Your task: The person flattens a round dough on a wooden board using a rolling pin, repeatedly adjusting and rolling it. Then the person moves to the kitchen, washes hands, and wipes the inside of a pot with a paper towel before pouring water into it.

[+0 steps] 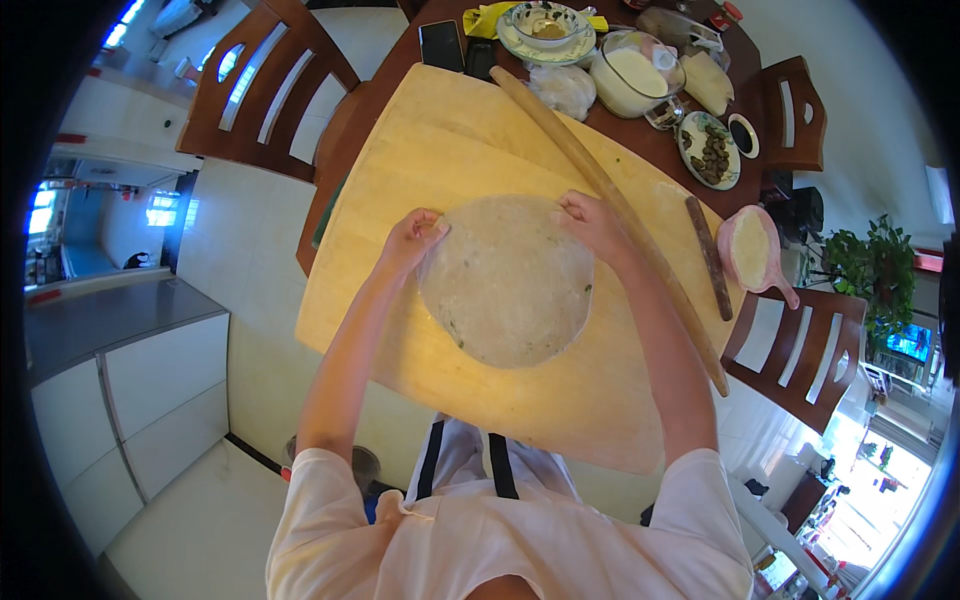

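Observation:
A thin round sheet of dough (510, 285) with small green flecks lies over the wooden board (450, 135) in front of me. My left hand (418, 234) pinches its upper left edge between thumb and fingers. At the upper right edge, my right hand (589, 221) grips the dough in the same way. A long wooden rolling pin (607, 187) lies slantwise on the board, passing beside my right hand and under or behind my right forearm. Farther right on the board rests a short dark wooden rolling pin (709, 259).
Past the board stand a phone (441, 46), a bowl on a plate (546, 54), a glass bowl of white contents (630, 86) and a plate of brown pieces (709, 178). A pink handled bowl (750, 251) sits at the right edge. Wooden chairs (247, 97) flank the table.

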Tool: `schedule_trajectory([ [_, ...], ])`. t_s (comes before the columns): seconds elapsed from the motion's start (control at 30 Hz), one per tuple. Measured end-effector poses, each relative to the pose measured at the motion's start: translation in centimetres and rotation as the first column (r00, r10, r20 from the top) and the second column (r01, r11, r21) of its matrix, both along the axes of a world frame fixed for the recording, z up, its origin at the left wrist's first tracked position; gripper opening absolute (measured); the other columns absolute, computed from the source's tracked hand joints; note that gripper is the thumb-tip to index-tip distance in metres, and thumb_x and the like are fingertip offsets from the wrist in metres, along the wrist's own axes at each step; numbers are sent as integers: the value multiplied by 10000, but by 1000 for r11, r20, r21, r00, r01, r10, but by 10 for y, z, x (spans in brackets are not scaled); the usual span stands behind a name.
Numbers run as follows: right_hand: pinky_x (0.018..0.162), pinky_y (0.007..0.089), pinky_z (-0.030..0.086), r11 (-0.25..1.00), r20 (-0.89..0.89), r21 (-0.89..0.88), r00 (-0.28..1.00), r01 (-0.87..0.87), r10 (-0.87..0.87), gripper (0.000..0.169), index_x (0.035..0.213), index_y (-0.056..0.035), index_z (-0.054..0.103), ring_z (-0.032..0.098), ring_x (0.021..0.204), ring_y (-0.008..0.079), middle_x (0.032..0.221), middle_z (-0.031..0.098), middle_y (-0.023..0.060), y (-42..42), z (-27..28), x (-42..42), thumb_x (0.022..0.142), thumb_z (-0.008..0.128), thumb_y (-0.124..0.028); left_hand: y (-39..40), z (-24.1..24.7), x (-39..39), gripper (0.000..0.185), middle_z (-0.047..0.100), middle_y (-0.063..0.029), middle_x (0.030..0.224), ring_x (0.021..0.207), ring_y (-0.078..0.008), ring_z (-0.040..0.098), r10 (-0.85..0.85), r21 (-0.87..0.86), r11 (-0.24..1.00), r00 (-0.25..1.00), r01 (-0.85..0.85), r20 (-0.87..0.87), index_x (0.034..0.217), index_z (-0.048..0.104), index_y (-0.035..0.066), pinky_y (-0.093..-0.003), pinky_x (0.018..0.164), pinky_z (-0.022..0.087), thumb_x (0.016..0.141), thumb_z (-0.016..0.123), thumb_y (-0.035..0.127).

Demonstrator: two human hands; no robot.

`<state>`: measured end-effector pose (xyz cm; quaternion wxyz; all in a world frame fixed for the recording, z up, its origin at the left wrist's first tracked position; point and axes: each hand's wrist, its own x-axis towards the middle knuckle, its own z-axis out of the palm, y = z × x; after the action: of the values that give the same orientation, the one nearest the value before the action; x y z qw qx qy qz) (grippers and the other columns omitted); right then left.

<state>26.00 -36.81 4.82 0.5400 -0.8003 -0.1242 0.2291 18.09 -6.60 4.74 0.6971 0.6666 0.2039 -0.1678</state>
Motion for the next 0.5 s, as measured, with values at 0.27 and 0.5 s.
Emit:
schedule_trajectory([
  [0.27, 713, 262, 504, 929, -23, -45, 929, 369, -370, 284, 1077, -6, 585, 628, 776, 113, 877, 675, 85, -34, -46, -43, 825, 669, -106, 5, -25, -51, 306, 673, -30, 894, 741, -99, 611, 115, -94, 987, 977, -133, -180, 1072, 617, 13, -252, 646, 483, 824, 735, 146],
  [0.5, 637, 286, 491, 906, 71, -281, 948, 317, -310, 333, 1100, 5, 570, 616, 679, 136, 775, 648, 80, -37, -28, -109, 794, 679, -67, -5, -38, -119, 319, 673, -21, 864, 704, -96, 621, 88, 91, 993, 968, -68, -234, 1090, 608, 29, -234, 593, 482, 840, 722, 191],
])
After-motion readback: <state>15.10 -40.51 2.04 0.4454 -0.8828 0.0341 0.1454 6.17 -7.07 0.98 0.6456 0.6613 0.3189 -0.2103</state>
